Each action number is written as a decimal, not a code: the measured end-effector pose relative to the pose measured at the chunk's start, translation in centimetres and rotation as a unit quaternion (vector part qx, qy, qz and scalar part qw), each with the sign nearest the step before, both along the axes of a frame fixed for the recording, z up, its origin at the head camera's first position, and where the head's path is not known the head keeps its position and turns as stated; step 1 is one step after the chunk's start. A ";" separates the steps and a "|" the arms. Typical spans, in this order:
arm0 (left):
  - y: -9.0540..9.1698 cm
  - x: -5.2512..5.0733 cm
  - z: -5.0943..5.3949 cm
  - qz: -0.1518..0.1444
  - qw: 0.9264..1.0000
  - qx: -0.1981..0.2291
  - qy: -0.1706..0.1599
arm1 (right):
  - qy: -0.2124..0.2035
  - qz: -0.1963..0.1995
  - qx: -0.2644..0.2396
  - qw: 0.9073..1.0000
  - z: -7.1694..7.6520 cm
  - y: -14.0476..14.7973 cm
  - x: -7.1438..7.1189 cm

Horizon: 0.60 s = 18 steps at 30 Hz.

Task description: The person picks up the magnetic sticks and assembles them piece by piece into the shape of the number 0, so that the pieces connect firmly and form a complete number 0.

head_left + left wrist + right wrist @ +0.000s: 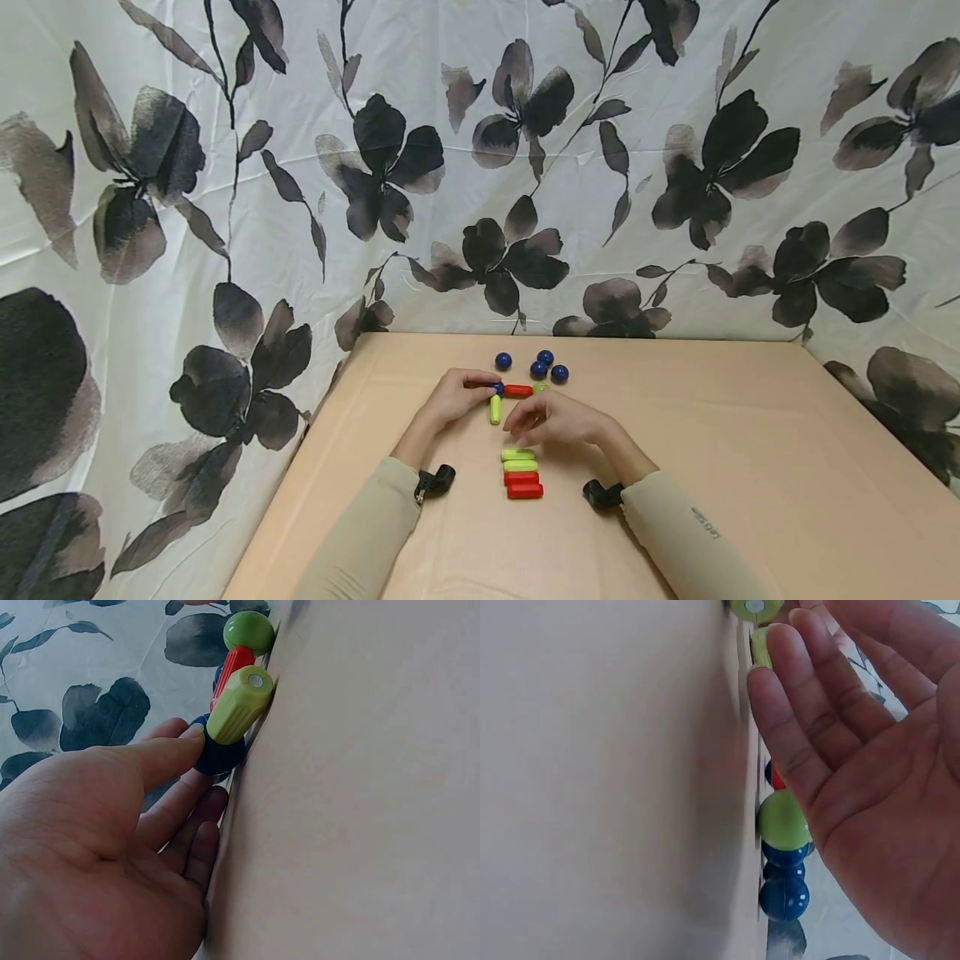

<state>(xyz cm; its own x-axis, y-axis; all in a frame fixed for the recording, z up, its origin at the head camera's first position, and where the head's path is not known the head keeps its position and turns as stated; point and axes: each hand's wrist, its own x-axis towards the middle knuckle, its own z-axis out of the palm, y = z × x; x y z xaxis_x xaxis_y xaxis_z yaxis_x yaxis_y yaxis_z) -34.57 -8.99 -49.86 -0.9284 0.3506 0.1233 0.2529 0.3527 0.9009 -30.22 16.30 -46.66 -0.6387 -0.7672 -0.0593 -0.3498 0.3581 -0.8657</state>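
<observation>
In the head view my left hand (461, 396) pinches a dark blue ball (221, 754) at the left end of a small joined shape. A yellow-green rod (495, 410) points from that ball towards me. A red rod (517, 391) runs rightwards from it to a green ball (540, 387). My right hand (555, 418) hovers just right of the yellow-green rod. In the right wrist view its fingers (802, 682) are extended and partly cover the pieces behind; no held piece is plain there.
Several loose blue balls (538, 369) lie behind the joined shape. Nearer to me, two yellow-green rods (520, 466) and two red rods (524, 492) lie in a column on the tan tabletop (750, 467). A flowered cloth (615, 208) hangs behind the table.
</observation>
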 end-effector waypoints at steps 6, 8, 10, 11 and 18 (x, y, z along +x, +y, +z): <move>0.0 0.1 -0.1 -0.004 1.000 0.013 0.002 | -0.023 0.011 0.002 1.000 -0.1 -0.4 0.3; 0.0 0.1 -0.1 -0.004 1.000 0.012 0.001 | -0.025 0.012 0.007 1.000 -0.1 -0.5 0.4; 0.0 0.2 0.0 -0.004 1.000 0.009 -0.002 | -0.022 0.018 0.015 0.999 -0.1 -0.5 0.5; 0.0 0.2 0.0 -0.003 1.000 0.008 -0.003 | -0.018 0.023 0.018 0.999 -0.1 -0.6 0.6; -0.1 0.4 0.2 -0.002 1.000 0.002 -0.007 | 0.011 0.041 0.024 0.999 0.0 -1.0 0.7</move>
<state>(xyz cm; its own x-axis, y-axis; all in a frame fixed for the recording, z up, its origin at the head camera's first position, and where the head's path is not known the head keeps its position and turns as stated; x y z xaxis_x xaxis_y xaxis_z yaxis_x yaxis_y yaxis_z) -34.18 -9.14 -49.65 -0.9288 0.3531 0.1124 0.2421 0.3484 0.9055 -29.50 15.34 -46.64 -0.5751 -0.8138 -0.0838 -0.3992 0.3685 -0.8396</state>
